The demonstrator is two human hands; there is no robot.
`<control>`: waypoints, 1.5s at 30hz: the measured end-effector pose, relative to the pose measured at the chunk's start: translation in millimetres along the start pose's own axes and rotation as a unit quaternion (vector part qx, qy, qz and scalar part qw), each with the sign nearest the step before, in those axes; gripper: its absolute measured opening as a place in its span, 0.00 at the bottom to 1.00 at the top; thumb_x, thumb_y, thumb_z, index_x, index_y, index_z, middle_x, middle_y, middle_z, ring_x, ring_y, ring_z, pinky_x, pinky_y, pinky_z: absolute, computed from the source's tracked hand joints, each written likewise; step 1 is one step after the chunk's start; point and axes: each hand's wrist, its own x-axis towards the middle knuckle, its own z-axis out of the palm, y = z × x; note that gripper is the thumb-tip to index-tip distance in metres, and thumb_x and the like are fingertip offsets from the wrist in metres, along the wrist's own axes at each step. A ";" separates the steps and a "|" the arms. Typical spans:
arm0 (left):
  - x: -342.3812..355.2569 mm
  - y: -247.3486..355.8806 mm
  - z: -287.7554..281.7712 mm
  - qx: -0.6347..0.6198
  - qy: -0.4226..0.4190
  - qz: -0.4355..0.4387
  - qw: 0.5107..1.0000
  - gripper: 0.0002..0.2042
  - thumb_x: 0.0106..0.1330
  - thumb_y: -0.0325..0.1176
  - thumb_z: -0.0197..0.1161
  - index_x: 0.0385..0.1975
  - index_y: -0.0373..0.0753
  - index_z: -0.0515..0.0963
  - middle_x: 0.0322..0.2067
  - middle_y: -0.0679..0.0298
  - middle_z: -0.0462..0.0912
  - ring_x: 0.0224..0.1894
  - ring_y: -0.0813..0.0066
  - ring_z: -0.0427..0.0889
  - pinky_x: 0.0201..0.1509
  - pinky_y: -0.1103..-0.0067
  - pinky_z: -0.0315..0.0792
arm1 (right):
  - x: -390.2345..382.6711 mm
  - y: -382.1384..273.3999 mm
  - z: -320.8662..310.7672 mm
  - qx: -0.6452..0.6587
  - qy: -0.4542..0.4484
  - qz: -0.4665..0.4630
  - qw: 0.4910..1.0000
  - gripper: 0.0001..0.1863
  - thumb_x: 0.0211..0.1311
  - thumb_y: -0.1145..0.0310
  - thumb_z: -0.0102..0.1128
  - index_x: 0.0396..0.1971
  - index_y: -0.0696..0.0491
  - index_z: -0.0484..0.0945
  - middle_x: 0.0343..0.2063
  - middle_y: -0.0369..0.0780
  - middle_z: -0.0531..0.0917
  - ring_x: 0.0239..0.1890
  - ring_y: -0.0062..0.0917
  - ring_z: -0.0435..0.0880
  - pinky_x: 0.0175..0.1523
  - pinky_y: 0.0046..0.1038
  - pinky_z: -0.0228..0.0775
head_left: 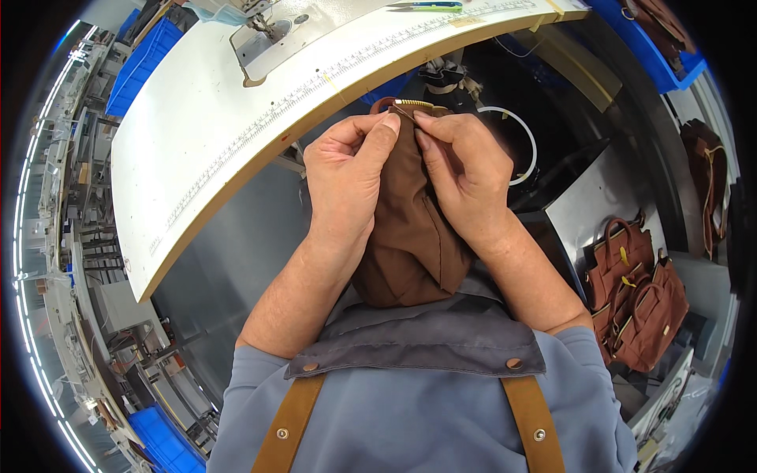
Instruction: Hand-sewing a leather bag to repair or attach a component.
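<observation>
A brown fabric piece [406,252], like a bag or lining with a brass zipper [413,103] at its top edge, hangs in front of me over my apron. My left hand [347,162] pinches the top edge left of centre, thumb near the zipper's end. My right hand [461,165] is closed on the same top edge just to the right, thumb and forefinger beside the zipper. A dark reddish-brown loop [382,106] shows behind my left fingers.
A white worktable [173,142] with a printed ruler, a sewing machine [264,39] and green-handled snips [434,6] curves ahead. Blue bins [142,67] stand at its sides. Brown handbags [639,307] lie at right; a white ring [530,142] is under the table.
</observation>
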 end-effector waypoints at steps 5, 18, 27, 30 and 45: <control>-1.2 2.3 1.4 -0.015 0.001 -0.007 1.000 0.04 0.70 0.25 0.66 0.37 0.31 0.85 0.34 0.68 0.86 0.34 0.88 0.79 0.44 0.88 0.73 | -0.1 -1.7 3.7 0.002 0.000 0.007 1.000 0.10 0.59 0.83 0.66 0.41 0.60 0.81 0.33 0.45 0.85 0.36 0.36 0.87 0.39 0.30 0.80; 17.4 1.7 -18.4 0.055 -0.022 -0.041 0.997 0.07 0.65 0.25 0.70 0.40 0.31 0.83 0.36 0.66 0.87 0.36 0.86 0.82 0.45 0.87 0.76 | -6.2 32.6 -6.7 0.075 -0.016 0.261 0.962 0.12 0.72 0.69 0.60 0.50 0.57 0.76 0.37 0.42 0.85 0.31 0.24 0.82 0.41 0.26 0.74; 18.8 15.5 -19.5 0.039 -0.096 -0.046 0.994 0.06 0.65 0.27 0.72 0.39 0.34 0.85 0.36 0.66 0.87 0.38 0.84 0.82 0.48 0.85 0.75 | 18.7 45.5 -23.4 0.240 -0.200 0.297 0.902 0.11 0.71 0.66 0.64 0.44 0.58 0.83 0.32 0.28 0.83 0.34 0.08 0.73 0.45 0.16 0.69; 20.5 22.1 -23.1 0.043 -0.139 -0.035 0.989 0.07 0.65 0.28 0.72 0.40 0.35 0.86 0.36 0.67 0.87 0.39 0.84 0.82 0.49 0.84 0.75 | 27.8 37.9 -41.8 0.319 -0.164 0.285 0.889 0.08 0.71 0.69 0.63 0.39 0.58 0.84 0.30 0.29 0.83 0.35 0.08 0.76 0.43 0.16 0.69; -12.3 29.9 -2.5 0.145 -0.153 -0.025 0.977 0.10 0.68 0.33 0.70 0.43 0.35 0.85 0.36 0.70 0.86 0.40 0.87 0.79 0.49 0.85 0.71 | 31.3 7.4 -69.9 0.176 -0.176 0.237 0.939 0.11 0.70 0.64 0.66 0.33 0.58 0.82 0.20 0.25 0.71 0.25 0.09 0.62 0.31 0.18 0.57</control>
